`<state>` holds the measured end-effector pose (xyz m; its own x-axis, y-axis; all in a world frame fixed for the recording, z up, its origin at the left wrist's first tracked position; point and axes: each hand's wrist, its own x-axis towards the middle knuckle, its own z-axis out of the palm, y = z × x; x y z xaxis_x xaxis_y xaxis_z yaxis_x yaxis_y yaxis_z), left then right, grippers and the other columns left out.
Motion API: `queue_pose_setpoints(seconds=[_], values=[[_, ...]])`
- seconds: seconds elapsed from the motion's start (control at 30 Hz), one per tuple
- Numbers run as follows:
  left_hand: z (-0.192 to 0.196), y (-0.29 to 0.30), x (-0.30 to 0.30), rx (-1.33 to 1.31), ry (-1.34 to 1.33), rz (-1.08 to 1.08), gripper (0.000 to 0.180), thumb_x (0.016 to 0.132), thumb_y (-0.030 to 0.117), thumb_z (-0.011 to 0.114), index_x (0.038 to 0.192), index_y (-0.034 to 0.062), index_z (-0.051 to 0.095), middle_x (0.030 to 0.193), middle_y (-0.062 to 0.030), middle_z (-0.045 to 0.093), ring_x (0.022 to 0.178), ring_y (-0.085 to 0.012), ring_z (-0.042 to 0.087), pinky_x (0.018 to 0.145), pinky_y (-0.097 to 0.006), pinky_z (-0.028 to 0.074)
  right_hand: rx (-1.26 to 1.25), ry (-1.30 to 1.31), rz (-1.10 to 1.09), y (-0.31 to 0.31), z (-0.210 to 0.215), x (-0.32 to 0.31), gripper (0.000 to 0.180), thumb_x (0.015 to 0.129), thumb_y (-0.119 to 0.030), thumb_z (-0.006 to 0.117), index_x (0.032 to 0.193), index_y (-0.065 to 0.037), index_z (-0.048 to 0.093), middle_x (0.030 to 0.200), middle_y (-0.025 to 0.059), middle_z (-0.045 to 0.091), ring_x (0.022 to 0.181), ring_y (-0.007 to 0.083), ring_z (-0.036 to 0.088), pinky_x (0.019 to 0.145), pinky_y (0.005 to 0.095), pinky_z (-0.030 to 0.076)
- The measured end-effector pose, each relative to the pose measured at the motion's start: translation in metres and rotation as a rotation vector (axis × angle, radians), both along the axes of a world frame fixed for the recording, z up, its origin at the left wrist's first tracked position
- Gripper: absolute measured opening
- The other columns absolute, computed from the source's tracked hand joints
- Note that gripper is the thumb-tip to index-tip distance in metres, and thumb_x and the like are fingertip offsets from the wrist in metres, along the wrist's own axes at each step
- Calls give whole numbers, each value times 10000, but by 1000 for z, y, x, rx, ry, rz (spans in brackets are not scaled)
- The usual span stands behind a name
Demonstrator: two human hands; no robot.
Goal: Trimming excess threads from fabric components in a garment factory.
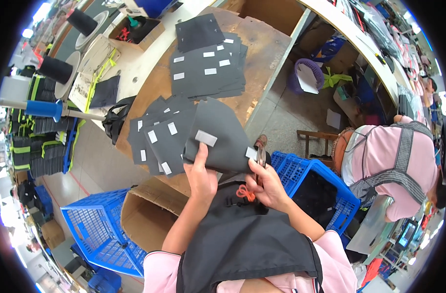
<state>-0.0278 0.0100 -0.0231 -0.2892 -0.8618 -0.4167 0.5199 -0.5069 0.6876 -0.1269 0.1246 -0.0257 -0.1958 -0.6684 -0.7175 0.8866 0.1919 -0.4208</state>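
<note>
Held panel: a dark grey fabric panel (pixel 223 122) was raised in front of the person's body, over the near edge of the wooden tabletop (pixel 267 36), its face turned up.
Patches on it: one white rectangular patch (pixel 206 138) lay near the left thumb; a smaller white patch (pixel 251 153) sat at the right edge.
Left hand: the left hand (pixel 202 179) grasped the panel's lower edge, thumb on top just below the larger patch; the other fingers were mostly hidden.
Right hand: the right hand (pixel 268 186) had its fingers curled around metal snips (pixel 261 158), blades pointing away from the body, its thumb close by the smaller patch. Whether it also pinched the panel could not be told.
Orange cord: a looped orange cord (pixel 245 192) showed beside the right hand, against the black apron (pixel 247 244).
Panels on the tabletop: a spread pile (pixel 193 84) with white patches lay beyond the held panel, and more overlapping panels (pixel 159 149) lay to its left.
Floor: a cardboard box (pixel 147 207) stood beside a blue crate (pixel 93 209) on the left; another blue crate (pixel 293 168) stood on the right.
Co-worker: a person in a pink top (pixel 374 151) bent forward at the right.
</note>
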Motion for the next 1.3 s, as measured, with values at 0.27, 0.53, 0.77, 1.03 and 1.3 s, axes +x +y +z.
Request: queue_pose_setpoints(seconds=[0.27, 0.53, 0.77, 1.03, 1.3], values=[[-19, -18, 75, 71, 656, -598, 1085, 620, 565, 736, 1405, -9, 254, 1362, -166, 402, 1252, -267, 393, 1028, -433, 324, -174, 524, 191, -4, 16, -52, 173, 820, -191, 660, 865, -39, 590, 673, -3, 538, 485, 58, 454, 415, 189, 320], [40, -41, 22, -425, -392, -1143, 747, 663, 330, 777, 1264, -3, 482, 1134, -131, 582, 1037, -208, 561, 886, -308, 436, -190, 938, 667, -28, 39, -56, 185, 770, -136, 697, 841, -24, 568, 693, -27, 533, 657, 33, 477, 557, 208, 382], [24, -22, 16, -27, -277, -855, 402, 789, 218, 719, 1090, -8, 581, 941, -75, 642, 780, -131, 620, 666, -243, 497, -173, 1138, 313, -31, 23, -30, 307, 759, -73, 689, 1029, -44, 546, 921, 85, 563, 660, 157, 584, 548, 276, 476], [24, -13, 21, 130, -178, -682, 364, 791, 148, 712, 1099, 25, 563, 941, -46, 629, 788, -101, 606, 683, -241, 508, -144, 1980, 353, -11, 38, -24, 343, 700, -101, 705, 1018, -84, 580, 890, 81, 549, 657, 254, 553, 565, 332, 424], [31, -3, 20, 107, -163, -650, 311, 802, 120, 695, 1075, 39, 571, 925, -34, 628, 782, -86, 591, 688, -238, 502, -143, 1820, 303, -14, 35, -14, 337, 715, -45, 686, 1026, -70, 561, 891, 105, 536, 665, 275, 556, 580, 306, 461]])
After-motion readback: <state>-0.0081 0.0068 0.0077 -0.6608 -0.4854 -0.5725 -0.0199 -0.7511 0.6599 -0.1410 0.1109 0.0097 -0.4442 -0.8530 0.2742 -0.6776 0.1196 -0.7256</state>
